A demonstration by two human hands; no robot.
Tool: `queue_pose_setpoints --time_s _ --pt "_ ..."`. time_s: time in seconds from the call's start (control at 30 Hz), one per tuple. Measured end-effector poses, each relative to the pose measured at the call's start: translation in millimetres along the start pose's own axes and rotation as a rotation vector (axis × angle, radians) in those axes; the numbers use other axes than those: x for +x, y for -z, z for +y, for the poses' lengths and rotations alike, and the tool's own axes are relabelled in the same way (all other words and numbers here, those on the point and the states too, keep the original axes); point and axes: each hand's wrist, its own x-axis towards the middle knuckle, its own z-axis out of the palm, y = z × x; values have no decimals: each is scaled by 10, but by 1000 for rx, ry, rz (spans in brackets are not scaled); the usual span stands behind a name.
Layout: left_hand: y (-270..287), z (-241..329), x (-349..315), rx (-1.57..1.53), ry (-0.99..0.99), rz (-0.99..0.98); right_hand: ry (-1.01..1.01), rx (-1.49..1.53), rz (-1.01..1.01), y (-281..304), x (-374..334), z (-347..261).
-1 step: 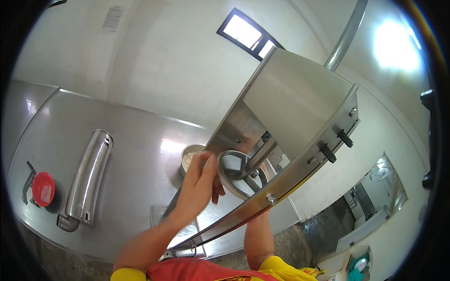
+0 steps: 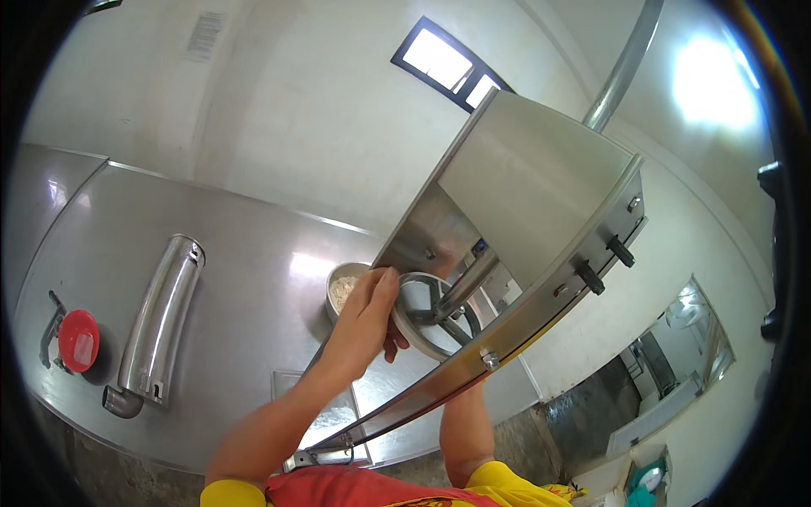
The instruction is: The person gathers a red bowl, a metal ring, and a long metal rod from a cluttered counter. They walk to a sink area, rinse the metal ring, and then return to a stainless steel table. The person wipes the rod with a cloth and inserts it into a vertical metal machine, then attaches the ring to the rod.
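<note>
My left hand (image 2: 369,314) is at the rim of a round metal plunger (image 2: 427,345), its fingers curled around the left edge. The plunger is a ring with spokes, fixed to the end of a steel rod (image 2: 475,281). Around it runs the long steel frame (image 2: 427,399) of a tilted press. My right forearm (image 2: 467,427) rises from below and passes behind this frame, which hides my right hand. Just beyond my left fingers stands a round metal bowl (image 2: 331,294) with a pale, crumbly or floury filling.
On the steel table (image 2: 245,253) to the left lie a shiny metal cylinder (image 2: 162,317) with a short spout, a red dish (image 2: 78,341) and a grey handled tool (image 2: 51,334). A flat tray (image 2: 284,387) is under my left arm. Black knobs (image 2: 590,277) stick out from the frame's right side.
My left hand has shifted very slightly along the plunger's rim, its fingertips a little higher and to the right. All else looks the same.
</note>
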Motion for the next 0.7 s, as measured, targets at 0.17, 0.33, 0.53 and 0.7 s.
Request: queue_pose_setpoints --time_s 0.17,0.33,0.53,0.7 --pt "-137 9 42 137 -44 38 -47 146 -13 239 -34 -130" --pt "-301 -167 -571 239 -312 79 -124 376 -61 420 -540 -190" --pt "44 -310 -437 70 -331 31 16 113 21 149 -137 -38" --pt "60 11 247 -272 191 -233 -14 74 -62 5 53 43"
